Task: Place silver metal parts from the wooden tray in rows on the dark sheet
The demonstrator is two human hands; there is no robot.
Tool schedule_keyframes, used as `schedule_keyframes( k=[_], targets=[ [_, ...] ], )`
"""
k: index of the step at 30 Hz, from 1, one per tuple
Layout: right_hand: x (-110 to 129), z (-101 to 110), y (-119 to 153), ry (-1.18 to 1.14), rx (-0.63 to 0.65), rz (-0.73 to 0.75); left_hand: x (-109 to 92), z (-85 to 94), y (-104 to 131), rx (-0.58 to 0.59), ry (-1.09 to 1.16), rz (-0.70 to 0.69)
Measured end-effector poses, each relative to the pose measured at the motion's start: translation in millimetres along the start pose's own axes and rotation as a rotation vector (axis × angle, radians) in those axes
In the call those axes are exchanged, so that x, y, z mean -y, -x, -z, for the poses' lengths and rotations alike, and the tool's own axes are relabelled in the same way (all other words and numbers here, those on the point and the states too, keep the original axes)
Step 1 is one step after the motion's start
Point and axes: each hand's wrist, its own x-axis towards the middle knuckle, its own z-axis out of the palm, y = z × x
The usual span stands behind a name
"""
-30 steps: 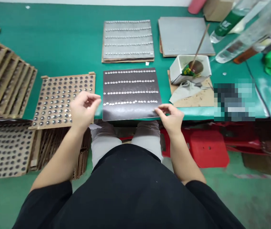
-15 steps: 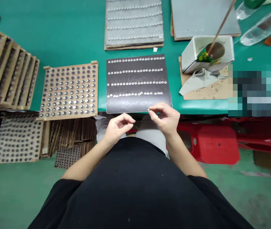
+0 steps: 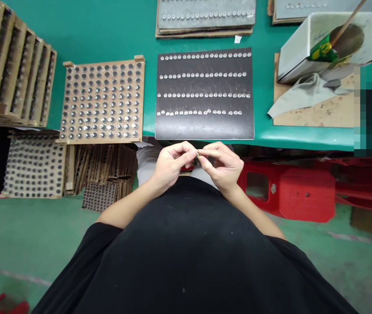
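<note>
My left hand [image 3: 172, 165] and my right hand [image 3: 222, 166] meet fingertip to fingertip just in front of the table edge, above my lap. Both are closed in a pinch around a small shiny metal piece [image 3: 198, 155], mostly covered by the fingers; its kind is too small to make out. Directly beyond them lies a dark sheet [image 3: 202, 126] carrying rows of small round silvery pieces [image 3: 202, 95]. To its left, a wooden board [image 3: 104, 138] holds a grid of dark round parts, many with bright metal tops.
Slatted wooden trays [image 3: 25, 74] stand at the left. A grey board [image 3: 205, 26] with more silvery pieces lies at the back. On the right, a white box [image 3: 292, 56] with a can and stick stands by a grey cloth [image 3: 300, 98]. A red stool [image 3: 307, 194] is below.
My hands, apart before, have come together at the fingertips. The right hand has drawn back from the dark sheet's front edge with the small piece. The camera view has shifted closer.
</note>
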Motion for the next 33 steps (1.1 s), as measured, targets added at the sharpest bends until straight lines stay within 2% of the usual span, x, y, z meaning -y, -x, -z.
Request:
schedule_keyframes(
  k=[8, 14, 16, 18, 20, 23, 27, 30, 33],
  targets=[
    [4, -3, 8, -0.106, -0.018, -0.132, 6, -0.9, 2, -0.089, -0.09, -0.097],
    [6, 1, 11, -0.194, -0.002, -0.449, 12, 0.6, 3, -0.162, -0.152, -0.194],
    [8, 5, 9, -0.204, 0.05, -0.495, 13, 1.0, 3, -0.192, -0.203, -0.248],
    [11, 10, 4, -0.178, 0.149, -0.473, 13, 0.8, 4, -0.193, -0.252, -0.28],
    [15, 14, -1, -0.129, 0.192, -0.426, 12, -0.1, 5, -0.164, -0.28, -0.291],
    [16, 13, -6, -0.053, 0.1, -0.376, 11, -1.8, 6, -0.115, -0.283, -0.289],
    [11, 9, -3, 0.123, -0.03, -0.418, 12, -1.5, 8, -0.091, -0.233, -0.232],
    [8, 10, 2, 0.109, -0.039, -0.426, 13, 0.2, 8, -0.098, -0.195, -0.217],
    [9, 14, 4, 0.029, 0.027, -0.355, 13, 0.7, 8, -0.102, -0.188, -0.207]
  ],
)
